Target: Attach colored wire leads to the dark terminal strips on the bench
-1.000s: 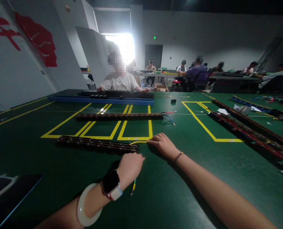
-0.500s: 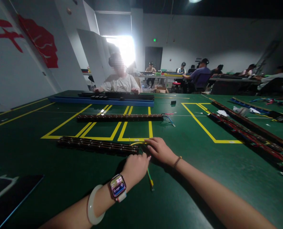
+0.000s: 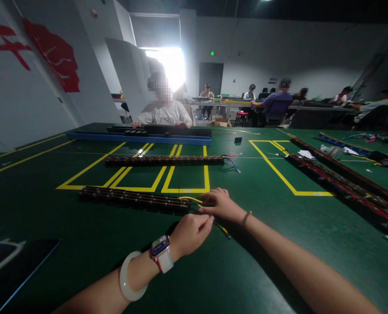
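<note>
A long dark bar (image 3: 131, 199) with rows of bright metal points lies on the green table in front of me. From its right end a yellow wire (image 3: 189, 199) runs into the curled fingers of my right hand (image 3: 223, 207). My left hand (image 3: 190, 233) is pinched shut just below, its fingertips close to the right thumb. A green-and-yellow wire (image 3: 224, 229) with a metal lug on its end sticks out to the right of the left fingertips. The stretch of wire between the two hands is mostly hidden by fingers.
A second dark bar (image 3: 164, 161) with red and blue lugged wires lies beyond. Long bars with red wiring (image 3: 338, 187) are at right. A co-worker (image 3: 164, 109) sits opposite behind a blue tray (image 3: 141, 138). A dark panel (image 3: 24, 270) lies at near left.
My left hand has turned and shifted slightly right. The green-and-yellow wire's lug end has swung up and to the right. My right fingers have drawn back a little along the yellow wire.
</note>
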Motion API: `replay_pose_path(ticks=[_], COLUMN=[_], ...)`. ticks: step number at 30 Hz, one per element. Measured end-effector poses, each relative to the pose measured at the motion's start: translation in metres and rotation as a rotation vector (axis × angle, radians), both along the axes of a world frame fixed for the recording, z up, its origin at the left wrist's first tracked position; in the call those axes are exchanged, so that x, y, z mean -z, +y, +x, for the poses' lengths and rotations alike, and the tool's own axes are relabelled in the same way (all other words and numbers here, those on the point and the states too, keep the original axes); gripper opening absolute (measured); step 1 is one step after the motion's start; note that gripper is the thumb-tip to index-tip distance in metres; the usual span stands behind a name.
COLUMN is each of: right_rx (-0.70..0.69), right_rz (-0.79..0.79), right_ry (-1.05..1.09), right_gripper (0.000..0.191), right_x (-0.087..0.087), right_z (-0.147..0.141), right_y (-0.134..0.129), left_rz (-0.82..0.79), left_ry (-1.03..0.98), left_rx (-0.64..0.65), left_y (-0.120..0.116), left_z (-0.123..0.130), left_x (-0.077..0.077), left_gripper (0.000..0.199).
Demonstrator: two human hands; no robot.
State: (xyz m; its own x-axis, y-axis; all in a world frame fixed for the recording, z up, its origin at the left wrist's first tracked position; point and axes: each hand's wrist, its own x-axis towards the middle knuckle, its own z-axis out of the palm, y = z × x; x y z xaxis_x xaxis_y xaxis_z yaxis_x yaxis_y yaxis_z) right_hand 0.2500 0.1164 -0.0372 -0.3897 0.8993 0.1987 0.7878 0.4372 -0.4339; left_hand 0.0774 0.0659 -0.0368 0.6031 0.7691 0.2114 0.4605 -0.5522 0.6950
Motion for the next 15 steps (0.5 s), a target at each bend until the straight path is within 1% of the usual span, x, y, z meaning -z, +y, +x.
replay_pose_path(ticks=[3, 5, 7, 9, 10, 12, 15], right_rx=[-0.007, -0.034, -0.072, -0.1, -0.105, -0.089, -0.033], right_rz=[-0.067, -0.137, -0.267, -0.391, -0.423, -0.405, -0.313], right_ry=[-0.007, 0.032, 0.144, 0.286, 0.343, 0.405, 0.448], right_gripper=[0.032, 0.025, 0.022, 0.022, 0.022, 0.02, 0.017], right_x=[-0.0044, -0.0043, -0.0026, -0.0008, -0.0002, 0.0001, -0.0007], right_z=[0.005, 0.0072, 0.008, 0.0072, 0.0063, 0.004, 0.0002], right_y=[0.004, 0.0061, 0.0072, 0.0073, 0.007, 0.0061, 0.0038], left_rz=[-0.492, -0.703, -0.838, -0.951, -0.995, -1.06, -1.134], left_ry=[-0.266, -0.424, -0.534, -0.606, -0.64, -0.725, -0.866], left_rx=[0.035, 0.083, 0.11, 0.089, 0.07, 0.021, -0.04], left_y=[0.0038, 0.0065, 0.0081, 0.0083, 0.0082, 0.0083, 0.0103], left_z=[0.0035, 0.0058, 0.0076, 0.009, 0.0095, 0.0103, 0.0106], left_x=[0.0034, 0.0064, 0.0086, 0.0094, 0.0093, 0.0086, 0.0071], left_gripper=[0.049, 0.048, 0.047, 0.046, 0.044, 0.037, 0.033])
